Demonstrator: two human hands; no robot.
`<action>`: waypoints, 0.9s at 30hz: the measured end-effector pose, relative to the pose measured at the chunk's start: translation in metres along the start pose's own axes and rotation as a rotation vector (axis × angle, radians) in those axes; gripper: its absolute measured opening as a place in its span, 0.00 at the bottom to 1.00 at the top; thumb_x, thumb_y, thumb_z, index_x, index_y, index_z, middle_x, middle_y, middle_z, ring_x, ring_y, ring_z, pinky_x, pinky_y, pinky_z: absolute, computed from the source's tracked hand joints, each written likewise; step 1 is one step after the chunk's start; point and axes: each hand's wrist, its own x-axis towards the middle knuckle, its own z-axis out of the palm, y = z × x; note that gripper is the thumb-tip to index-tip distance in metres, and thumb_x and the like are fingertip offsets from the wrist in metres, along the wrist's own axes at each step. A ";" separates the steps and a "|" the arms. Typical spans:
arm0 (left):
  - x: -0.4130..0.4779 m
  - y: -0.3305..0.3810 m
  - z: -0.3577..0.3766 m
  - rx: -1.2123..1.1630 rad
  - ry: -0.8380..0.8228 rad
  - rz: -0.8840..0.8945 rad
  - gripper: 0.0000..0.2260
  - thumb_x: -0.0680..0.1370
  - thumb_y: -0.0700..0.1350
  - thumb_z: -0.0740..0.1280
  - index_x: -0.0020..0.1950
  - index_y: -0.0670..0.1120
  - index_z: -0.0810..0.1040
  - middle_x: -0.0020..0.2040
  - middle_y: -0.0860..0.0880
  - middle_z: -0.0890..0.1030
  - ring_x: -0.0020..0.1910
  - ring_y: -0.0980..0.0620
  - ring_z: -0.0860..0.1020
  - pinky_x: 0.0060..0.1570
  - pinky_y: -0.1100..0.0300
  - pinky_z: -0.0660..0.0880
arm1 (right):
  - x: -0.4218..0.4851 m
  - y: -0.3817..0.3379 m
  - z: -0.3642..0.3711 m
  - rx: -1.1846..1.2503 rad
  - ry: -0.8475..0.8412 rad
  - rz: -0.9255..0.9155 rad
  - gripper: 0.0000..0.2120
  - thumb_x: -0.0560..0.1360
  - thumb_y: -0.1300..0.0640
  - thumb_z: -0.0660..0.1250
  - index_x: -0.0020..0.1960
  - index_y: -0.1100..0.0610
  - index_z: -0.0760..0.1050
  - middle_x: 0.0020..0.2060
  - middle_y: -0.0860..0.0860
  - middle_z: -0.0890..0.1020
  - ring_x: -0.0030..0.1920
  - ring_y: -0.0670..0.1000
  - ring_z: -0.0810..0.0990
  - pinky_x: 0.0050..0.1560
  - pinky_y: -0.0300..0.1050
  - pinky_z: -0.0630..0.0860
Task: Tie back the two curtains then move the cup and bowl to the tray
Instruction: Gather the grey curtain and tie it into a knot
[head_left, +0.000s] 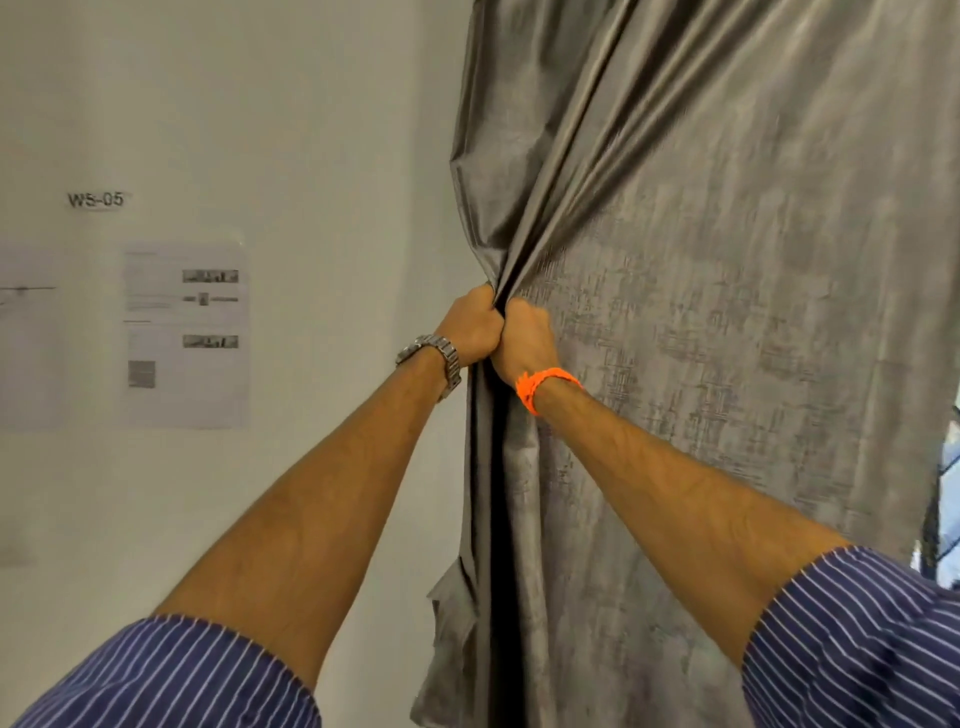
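A grey textured curtain (727, 312) hangs over the right half of the view, its left edge against a white wall. My left hand (470, 327), with a metal watch on the wrist, and my right hand (524, 338), with an orange band on the wrist, are side by side and touching. Both are clenched on a bunch of folds at the curtain's left edge, at mid height. Creases fan up and to the right from the grip. A tie-back, the second curtain, the cup, the bowl and the tray are out of view.
The white wall (311, 156) at left carries a label reading WS-05 (96, 199) and printed sheets (186, 335). At the far right edge a bright gap (948, 493) shows past the curtain's right side.
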 end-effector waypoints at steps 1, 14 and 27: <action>0.001 -0.006 -0.006 0.024 0.000 -0.007 0.12 0.79 0.39 0.57 0.58 0.38 0.75 0.57 0.38 0.79 0.54 0.40 0.78 0.54 0.50 0.75 | 0.001 -0.005 0.006 -0.007 -0.006 -0.011 0.09 0.75 0.67 0.58 0.53 0.67 0.73 0.52 0.65 0.78 0.51 0.64 0.78 0.42 0.49 0.69; -0.007 -0.058 -0.057 0.149 0.057 -0.019 0.11 0.80 0.36 0.56 0.58 0.34 0.73 0.56 0.35 0.78 0.54 0.39 0.77 0.51 0.52 0.72 | -0.002 -0.055 0.054 -0.036 -0.123 -0.068 0.11 0.76 0.66 0.57 0.57 0.66 0.71 0.56 0.65 0.77 0.56 0.67 0.76 0.51 0.55 0.74; -0.018 -0.038 -0.004 -0.071 -0.008 -0.051 0.17 0.79 0.38 0.56 0.67 0.42 0.72 0.62 0.41 0.79 0.59 0.42 0.77 0.60 0.52 0.73 | -0.009 -0.006 0.041 -0.013 -0.070 0.033 0.12 0.77 0.65 0.57 0.58 0.65 0.72 0.54 0.64 0.78 0.54 0.65 0.78 0.53 0.54 0.76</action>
